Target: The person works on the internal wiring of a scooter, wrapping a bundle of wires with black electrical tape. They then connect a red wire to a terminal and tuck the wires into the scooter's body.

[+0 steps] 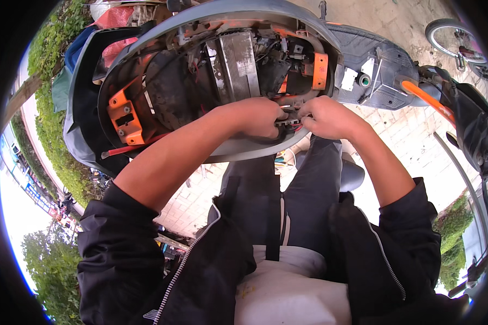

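The open body of a scooter (pixel 260 153) lies before me, its inside bare. At its near rim, my left hand (pixel 262 118) pinches a small wiring part (pixel 288 121), possibly a terminal block, with pale metal contacts. My right hand (pixel 323 118) grips at the other end of this part, fingertips bent; red wires (pixel 297 127) show just below them. The fingers hide much of it. Beyond my left hand sits a finned metal box (pixel 240 63), dusty and worn. Loose wires and connectors (pixel 268 42) crowd the space to its right.
Orange brackets (pixel 126 118) (pixel 319 71) are fixed at both ends of the opening. A red rod-like handle (pixel 136 147) rests by the left rim. On the footboard (pixel 394 61) lie a three-way wrench (pixel 376 79), a tape roll (pixel 364 80) and a white piece (pixel 349 79). A bicycle wheel (pixel 447 38) stands far right.
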Tool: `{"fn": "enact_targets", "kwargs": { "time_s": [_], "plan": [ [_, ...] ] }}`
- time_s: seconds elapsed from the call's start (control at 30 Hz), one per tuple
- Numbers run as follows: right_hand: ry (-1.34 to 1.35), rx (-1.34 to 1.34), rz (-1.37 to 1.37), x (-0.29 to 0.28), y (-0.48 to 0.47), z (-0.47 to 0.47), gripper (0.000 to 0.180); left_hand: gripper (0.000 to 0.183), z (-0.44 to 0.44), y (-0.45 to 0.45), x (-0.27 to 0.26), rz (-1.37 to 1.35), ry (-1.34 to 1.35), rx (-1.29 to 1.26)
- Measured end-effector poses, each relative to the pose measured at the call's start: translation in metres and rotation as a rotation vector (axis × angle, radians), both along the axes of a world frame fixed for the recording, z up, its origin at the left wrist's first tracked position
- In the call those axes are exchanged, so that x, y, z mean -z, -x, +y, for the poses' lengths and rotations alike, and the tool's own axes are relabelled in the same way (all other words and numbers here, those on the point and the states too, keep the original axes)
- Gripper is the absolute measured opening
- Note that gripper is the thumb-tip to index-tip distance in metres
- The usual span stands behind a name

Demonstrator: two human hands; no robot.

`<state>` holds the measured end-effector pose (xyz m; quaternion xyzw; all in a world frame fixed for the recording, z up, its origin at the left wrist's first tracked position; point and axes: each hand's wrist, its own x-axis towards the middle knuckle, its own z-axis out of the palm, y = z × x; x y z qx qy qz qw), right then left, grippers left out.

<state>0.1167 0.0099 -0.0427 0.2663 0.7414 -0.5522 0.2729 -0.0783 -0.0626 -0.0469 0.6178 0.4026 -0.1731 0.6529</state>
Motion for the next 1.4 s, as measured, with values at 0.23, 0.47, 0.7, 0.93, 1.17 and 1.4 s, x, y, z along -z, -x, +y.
{"fn": "enact_targets", "kwargs": {
  "time_s": [0.23,0.47,0.7,0.93,1.17,1.4],
  "plan": [
    [-0.203,-0.279,-0.031,0.003,-0.002,0.001,0.028,0.040,-0.028,-0.010,0.028,-0.007,-0.147,-0.058],
    [-0.077,0.073,0.029,0.010,-0.016,0.013,0.028,0.033,-0.023,-0.027,0.027,0.149,0.008,-0.078],
    [-0.147,0.412,0.072,0.006,-0.027,0.008,0.028,0.032,-0.030,-0.018,0.035,0.055,-0.139,-0.280],
    [-0.226,0.513,0.175,-0.003,-0.035,-0.008,0.025,0.040,-0.019,0.001,-0.005,0.068,-0.225,-0.107],
    [-0.125,0.628,0.169,0.006,-0.030,-0.006,0.026,0.034,-0.022,-0.017,0.015,0.147,-0.333,-0.045],
    [0.028,0.768,0.173,0.024,-0.027,-0.002,0.033,0.034,0.015,0.026,0.015,-0.064,0.131,-0.610]
  ]
}}
